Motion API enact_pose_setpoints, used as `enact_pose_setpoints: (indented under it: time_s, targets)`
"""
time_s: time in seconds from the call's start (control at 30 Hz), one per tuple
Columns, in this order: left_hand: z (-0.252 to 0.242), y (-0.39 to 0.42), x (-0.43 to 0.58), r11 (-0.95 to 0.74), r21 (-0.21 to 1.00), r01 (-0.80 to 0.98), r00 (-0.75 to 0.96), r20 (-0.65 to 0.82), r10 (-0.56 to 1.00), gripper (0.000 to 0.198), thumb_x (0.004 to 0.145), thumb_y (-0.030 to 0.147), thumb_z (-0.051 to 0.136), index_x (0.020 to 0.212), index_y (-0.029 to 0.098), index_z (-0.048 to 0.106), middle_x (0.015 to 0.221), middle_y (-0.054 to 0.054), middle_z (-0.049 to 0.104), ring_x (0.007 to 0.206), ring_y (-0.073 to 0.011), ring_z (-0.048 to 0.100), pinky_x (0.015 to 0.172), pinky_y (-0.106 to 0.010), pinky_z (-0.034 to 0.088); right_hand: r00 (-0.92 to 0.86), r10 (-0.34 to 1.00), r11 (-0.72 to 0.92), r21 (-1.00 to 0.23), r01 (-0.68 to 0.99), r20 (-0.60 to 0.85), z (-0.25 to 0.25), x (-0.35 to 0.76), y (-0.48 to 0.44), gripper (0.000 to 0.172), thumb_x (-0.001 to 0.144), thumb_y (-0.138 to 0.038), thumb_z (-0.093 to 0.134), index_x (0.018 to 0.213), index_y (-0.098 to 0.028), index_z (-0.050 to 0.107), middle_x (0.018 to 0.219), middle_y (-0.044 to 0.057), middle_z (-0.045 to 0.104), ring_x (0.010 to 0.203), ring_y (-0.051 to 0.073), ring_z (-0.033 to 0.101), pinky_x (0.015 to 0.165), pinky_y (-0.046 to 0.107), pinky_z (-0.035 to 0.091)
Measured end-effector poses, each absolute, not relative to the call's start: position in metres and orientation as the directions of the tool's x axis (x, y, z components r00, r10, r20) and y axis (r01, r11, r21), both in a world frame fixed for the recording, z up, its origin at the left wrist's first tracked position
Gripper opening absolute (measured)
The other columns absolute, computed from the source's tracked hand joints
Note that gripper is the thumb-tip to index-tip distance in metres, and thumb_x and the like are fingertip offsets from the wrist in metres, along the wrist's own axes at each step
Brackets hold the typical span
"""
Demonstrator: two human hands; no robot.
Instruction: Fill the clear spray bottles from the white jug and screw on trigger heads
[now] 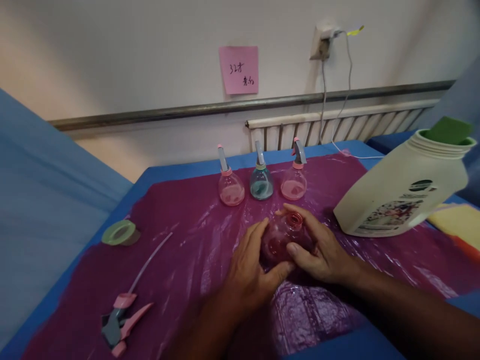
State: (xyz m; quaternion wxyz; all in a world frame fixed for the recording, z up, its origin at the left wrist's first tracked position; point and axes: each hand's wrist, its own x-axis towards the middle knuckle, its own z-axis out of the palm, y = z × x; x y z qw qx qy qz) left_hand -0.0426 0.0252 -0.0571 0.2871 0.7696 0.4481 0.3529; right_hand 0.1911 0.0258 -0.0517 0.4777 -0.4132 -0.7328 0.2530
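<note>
My left hand and my right hand both cup a small round clear pink bottle that stands on the purple plastic sheet. The bottle's threaded neck is uncovered and points up. A pink and grey spray trigger head with a long thin tube lies on the sheet at the lower left, apart from both hands.
Three small spray bottles stand in a row behind: pink, teal, pink. A big white detergent jug with its neck uncovered stands at the right. A green cap lies at the left. Yellow cloth sits far right.
</note>
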Motion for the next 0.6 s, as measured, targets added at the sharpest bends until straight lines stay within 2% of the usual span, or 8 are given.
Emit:
enact_pose_setpoints:
  time_s: [0.2, 0.33, 0.6]
  targets:
    - [-0.048, 0.027, -0.042, -0.489, 0.758, 0.432, 0.408, 0.319, 0.855, 0.084, 0.093, 0.040, 0.090, 0.166, 0.029, 0.049, 0.160, -0.015, 0.066, 0.145, -0.0377, 0.068, 0.123, -0.061, 0.056, -0.244, 0.834, 0.552, -0.747, 0.370, 0.495, -0.053, 0.190, 0.023, 0.074, 0.103, -0.037, 0.076, 0.170, -0.035, 0.046, 0.160, 0.011, 0.069, 0.143, 0.032, 0.071, 0.123, 0.053, 0.059]
    - [-0.049, 0.026, -0.042, -0.493, 0.754, 0.434, 0.415, 0.319, 0.852, 0.085, 0.091, 0.030, 0.085, 0.167, 0.027, 0.046, 0.164, -0.016, 0.062, 0.151, -0.0398, 0.063, 0.128, -0.064, 0.052, -0.245, 0.824, 0.565, -0.721, 0.401, 0.511, -0.053, 0.189, 0.021, 0.075, 0.102, -0.037, 0.077, 0.171, -0.034, 0.047, 0.160, 0.012, 0.068, 0.143, 0.033, 0.071, 0.124, 0.054, 0.058]
    - [-0.041, 0.020, -0.043, -0.508, 0.733, 0.453, 0.439, 0.313, 0.842, 0.079, 0.101, 0.042, 0.081, 0.168, 0.026, 0.043, 0.165, -0.017, 0.061, 0.152, -0.0390, 0.062, 0.128, -0.061, 0.053, -0.278, 0.814, 0.580, -0.691, 0.432, 0.510, -0.054, 0.191, 0.020, 0.075, 0.106, -0.039, 0.074, 0.174, -0.031, 0.043, 0.163, 0.015, 0.066, 0.147, 0.035, 0.069, 0.124, 0.056, 0.058]
